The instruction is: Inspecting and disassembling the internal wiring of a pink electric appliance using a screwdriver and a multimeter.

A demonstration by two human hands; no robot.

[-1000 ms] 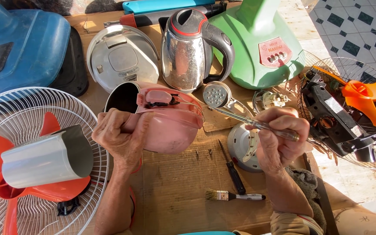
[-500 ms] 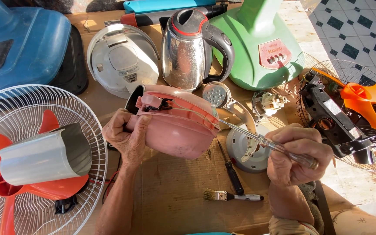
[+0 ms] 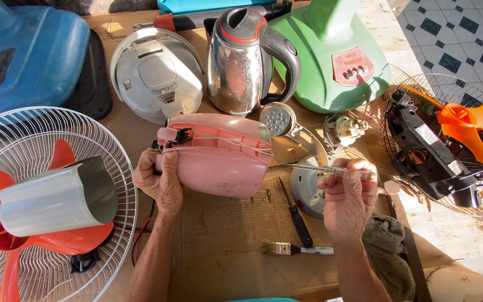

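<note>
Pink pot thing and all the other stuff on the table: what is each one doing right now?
Pink appliance shell: tipped on its side, wires showing, gripped by the left hand.
Screwdriver: held level in the right hand, tip at the shell's edge.
Steel kettle: upright, lid shut.
White cooker lid: lying flat.
Paintbrush: lying loose.
Black screwdriver: lying loose.

bare forearms, no sleeves (wrinkled), ringless fingers (image 3: 166, 168)

One head-worn camera, looking steeply down from above the tabletop (image 3: 219, 246), close over both forearms, facing away from the person toward the far edge, no second view
</note>
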